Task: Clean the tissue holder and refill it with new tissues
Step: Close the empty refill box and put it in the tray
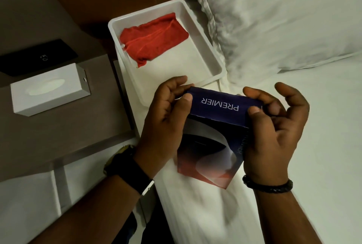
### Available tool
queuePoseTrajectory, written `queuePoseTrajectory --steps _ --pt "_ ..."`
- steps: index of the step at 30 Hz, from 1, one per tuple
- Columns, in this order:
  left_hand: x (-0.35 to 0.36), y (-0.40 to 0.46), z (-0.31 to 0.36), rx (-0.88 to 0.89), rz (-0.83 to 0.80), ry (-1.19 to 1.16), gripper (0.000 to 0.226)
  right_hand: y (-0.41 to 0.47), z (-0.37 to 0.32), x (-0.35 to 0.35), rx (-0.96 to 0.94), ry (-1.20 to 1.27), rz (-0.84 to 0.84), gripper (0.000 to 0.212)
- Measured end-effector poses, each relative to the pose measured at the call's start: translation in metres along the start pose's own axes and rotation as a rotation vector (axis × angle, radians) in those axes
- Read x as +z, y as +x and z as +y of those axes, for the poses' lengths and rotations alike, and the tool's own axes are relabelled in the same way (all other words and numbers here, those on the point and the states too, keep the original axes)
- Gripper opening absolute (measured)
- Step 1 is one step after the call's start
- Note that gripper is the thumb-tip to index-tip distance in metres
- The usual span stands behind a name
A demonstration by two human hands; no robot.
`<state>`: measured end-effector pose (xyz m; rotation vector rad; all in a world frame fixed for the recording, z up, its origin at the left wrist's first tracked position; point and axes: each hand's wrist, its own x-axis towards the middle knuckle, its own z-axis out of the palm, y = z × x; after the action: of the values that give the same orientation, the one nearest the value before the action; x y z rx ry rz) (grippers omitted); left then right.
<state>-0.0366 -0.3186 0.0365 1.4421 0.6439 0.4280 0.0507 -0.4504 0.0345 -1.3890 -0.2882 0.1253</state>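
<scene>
A dark blue tissue box (217, 126) is being held over the bed's (303, 145) left edge, gripped at its ends by the left hand (166, 116) and right hand (272, 126), thumbs pressed on top, the right hand's outer fingers spread. The white tissue holder (49, 88) is sitting on the nightstand (58, 136), near its front edge.

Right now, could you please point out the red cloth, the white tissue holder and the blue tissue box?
red cloth (153, 36): head view, middle of the cloth.
white tissue holder (47, 91): head view, its top face.
blue tissue box (221, 106): head view, printed end panel.

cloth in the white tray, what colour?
Red. The cloth lies crumpled in the white tray on the bed; the head view shows it clearly.
</scene>
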Motion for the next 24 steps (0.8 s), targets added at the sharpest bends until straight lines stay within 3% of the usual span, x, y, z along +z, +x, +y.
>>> queuePoseTrajectory --steps 3,8,10,13,18,21,24 --pt "0.004 0.006 0.001 -0.005 0.006 0.041 0.023 0.002 0.005 -0.008 -0.103 -0.241 -0.081 0.015" --pt "0.007 0.013 -0.006 -0.079 0.067 0.024 0.036 0.004 0.018 -0.031 -0.247 -0.476 -0.245 0.037" --pt "0.006 0.007 -0.017 -0.144 0.097 0.064 0.052 0.008 0.024 -0.037 -0.247 -0.505 -0.168 0.034" --pt "0.0 -0.016 -0.039 -0.3 0.197 0.108 0.059 0.013 0.031 -0.036 -0.133 -0.494 0.053 0.028" --pt "-0.012 -0.056 -0.062 -0.574 0.285 -0.088 0.041 0.021 0.036 -0.013 0.043 -0.343 0.304 0.017" --pt "-0.005 -0.065 -0.062 -0.521 0.368 -0.094 0.035 0.027 0.042 0.004 0.115 -0.295 0.393 0.015" --pt "0.002 -0.06 -0.056 -0.39 0.475 -0.052 0.05 0.035 0.051 0.016 0.201 -0.235 0.471 0.025"
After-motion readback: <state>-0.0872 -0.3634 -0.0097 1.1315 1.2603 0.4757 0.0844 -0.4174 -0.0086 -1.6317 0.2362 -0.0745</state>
